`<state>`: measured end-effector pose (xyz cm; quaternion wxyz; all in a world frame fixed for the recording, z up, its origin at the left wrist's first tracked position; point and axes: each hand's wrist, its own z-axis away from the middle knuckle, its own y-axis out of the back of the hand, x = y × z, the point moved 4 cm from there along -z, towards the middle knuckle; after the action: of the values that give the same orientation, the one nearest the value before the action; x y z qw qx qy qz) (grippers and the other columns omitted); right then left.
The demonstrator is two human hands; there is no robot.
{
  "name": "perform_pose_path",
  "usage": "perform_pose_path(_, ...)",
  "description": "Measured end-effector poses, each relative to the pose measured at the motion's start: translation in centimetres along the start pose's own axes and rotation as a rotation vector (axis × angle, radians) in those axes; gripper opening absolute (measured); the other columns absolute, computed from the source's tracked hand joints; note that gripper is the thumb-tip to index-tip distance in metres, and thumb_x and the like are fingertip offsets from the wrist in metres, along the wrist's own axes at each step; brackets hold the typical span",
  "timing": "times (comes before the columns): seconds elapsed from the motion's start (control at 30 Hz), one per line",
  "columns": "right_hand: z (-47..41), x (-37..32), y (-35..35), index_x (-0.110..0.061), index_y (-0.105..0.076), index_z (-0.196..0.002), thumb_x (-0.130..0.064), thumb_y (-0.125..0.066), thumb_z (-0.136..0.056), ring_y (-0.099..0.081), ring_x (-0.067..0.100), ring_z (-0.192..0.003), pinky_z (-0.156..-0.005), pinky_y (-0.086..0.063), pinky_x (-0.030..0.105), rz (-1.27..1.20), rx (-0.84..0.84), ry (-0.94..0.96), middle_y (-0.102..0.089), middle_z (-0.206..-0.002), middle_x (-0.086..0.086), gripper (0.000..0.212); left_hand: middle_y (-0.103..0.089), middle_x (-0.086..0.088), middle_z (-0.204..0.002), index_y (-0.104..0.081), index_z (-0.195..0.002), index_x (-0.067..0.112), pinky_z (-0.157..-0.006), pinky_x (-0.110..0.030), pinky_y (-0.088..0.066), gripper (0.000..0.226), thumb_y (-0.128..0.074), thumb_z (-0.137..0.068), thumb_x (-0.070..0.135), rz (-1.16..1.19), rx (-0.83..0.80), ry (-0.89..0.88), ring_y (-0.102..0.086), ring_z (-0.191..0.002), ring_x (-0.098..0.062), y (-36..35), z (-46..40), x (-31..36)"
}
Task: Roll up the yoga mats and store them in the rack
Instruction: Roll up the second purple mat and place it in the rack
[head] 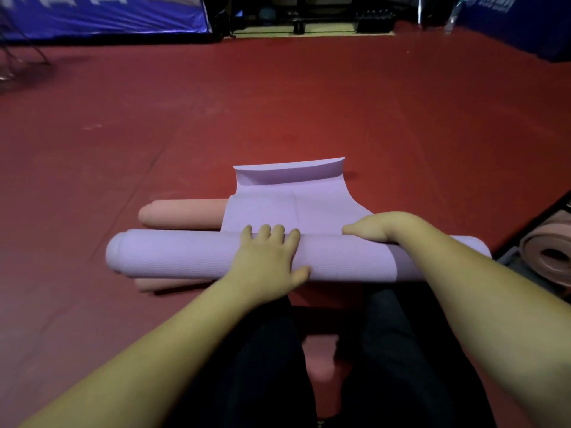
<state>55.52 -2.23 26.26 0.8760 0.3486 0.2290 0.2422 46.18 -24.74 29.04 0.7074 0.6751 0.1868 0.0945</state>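
Observation:
A purple yoga mat lies across the red floor in front of me, mostly rolled. Its short unrolled end stretches away from me, and the far edge curls up. My left hand wraps over the middle of the roll, fingers across the top and thumb on the near side. My right hand grips the roll's far side further right, fingers curled down out of sight. A rolled pink mat lies just beyond the purple roll on the left. Another pink roll peeks out beneath it.
At the right edge stands a dark rack holding a rolled pink mat seen end-on. My dark-trousered legs are under the roll. Blue banners and dark equipment line the far side of the red floor.

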Motion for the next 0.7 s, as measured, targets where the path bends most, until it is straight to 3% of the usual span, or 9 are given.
perform_pose_path(0.07, -0.3, -0.2, 0.1, -0.021, -0.055, -0.133, -0.057, -0.041, -0.094, -0.045, 0.023, -0.127, -0.105, -0.032, 0.037, -0.003, -0.019, 0.009, -0.045, -0.149, 0.006, 0.055, -0.049, -0.009, -0.130, -0.033, -0.144, 0.014, -0.106, -0.060, -0.027, 0.103, -0.043, -0.069, 0.084, -0.062, -0.039, 0.020, -0.048, -0.116, -0.033, -0.5, 0.0, 0.7)
perform_pose_path(0.17, -0.4, -0.5, 0.0, -0.022, -0.059, -0.123, -0.053, -0.043, -0.095, -0.048, 0.023, -0.118, -0.097, -0.034, 0.034, -0.019, -0.029, 0.019, -0.050, -0.143, 0.007, 0.045, -0.047, -0.010, -0.130, -0.027, -0.144, 0.012, -0.102, -0.054, -0.033, 0.105, -0.070, -0.068, 0.071, -0.122, -0.064, 0.005, -0.047, -0.116, -0.032, -0.7, -0.9, 0.5)
perform_pose_path(0.3, -0.4, -0.1, 0.3, -0.016, -0.059, -0.131, -0.055, -0.033, -0.099, -0.048, 0.029, -0.127, -0.102, -0.036, 0.038, 0.059, 0.150, 0.012, -0.049, -0.146, 0.010, 0.057, -0.052, -0.006, -0.122, -0.040, -0.129, 0.018, -0.091, -0.045, -0.041, 0.081, -0.070, -0.070, 0.065, -0.059, -0.073, -0.039, -0.051, -0.112, -0.030, -0.4, -2.4, -0.4)
perform_pose_path(0.4, 0.3, 0.4, 0.6, -0.015, -0.066, -0.115, -0.054, -0.023, -0.102, -0.055, 0.031, -0.113, -0.088, -0.041, 0.038, 0.075, 0.387, 0.061, -0.062, -0.125, 0.013, 0.060, -0.056, -0.005, -0.118, -0.046, -0.120, 0.021, -0.089, -0.043, -0.046, 0.076, -0.071, -0.067, 0.069, 0.029, -0.154, -0.058, -0.053, -0.110, -0.028, -0.4, -3.6, -1.0)
perform_pose_path(0.5, 1.2, 1.1, 0.0, -0.017, -0.067, -0.102, -0.057, -0.024, -0.101, -0.058, 0.032, -0.104, -0.079, -0.042, 0.037, 0.037, 0.485, 0.103, -0.066, -0.112, 0.012, 0.059, -0.061, -0.004, -0.114, -0.049, -0.112, 0.020, -0.082, -0.037, -0.047, 0.073, -0.073, -0.064, 0.070, 0.099, -0.253, -0.062, -0.058, -0.106, -0.027, -0.1, -4.8, -1.4)
perform_pose_path(0.6, 2.0, 1.8, -1.6, -0.020, -0.064, -0.096, -0.064, -0.025, -0.096, -0.061, 0.033, -0.098, -0.076, -0.043, 0.037, 0.116, 0.614, 0.144, -0.069, -0.105, 0.009, 0.059, -0.064, -0.005, -0.116, -0.051, -0.118, 0.018, -0.078, -0.034, -0.043, 0.076, -0.075, -0.066, 0.068, 0.161, -0.427, -0.063, -0.059, -0.102, -0.027, 0.3, -6.5, -1.8)
perform_pose_path(0.7, 3.0, 1.9, -3.2, -0.025, -0.068, -0.109, -0.071, -0.014, -0.084, -0.063, 0.030, -0.103, -0.086, -0.045, 0.037, 0.221, 0.751, 0.184, -0.070, -0.111, 0.002, 0.075, -0.063, -0.005, -0.120, -0.052, -0.124, 0.018, -0.080, -0.033, -0.040, 0.081, -0.077, -0.065, 0.067, 0.250, -0.554, -0.052, -0.053, -0.096, -0.024, 0.2, -8.0, -2.2)
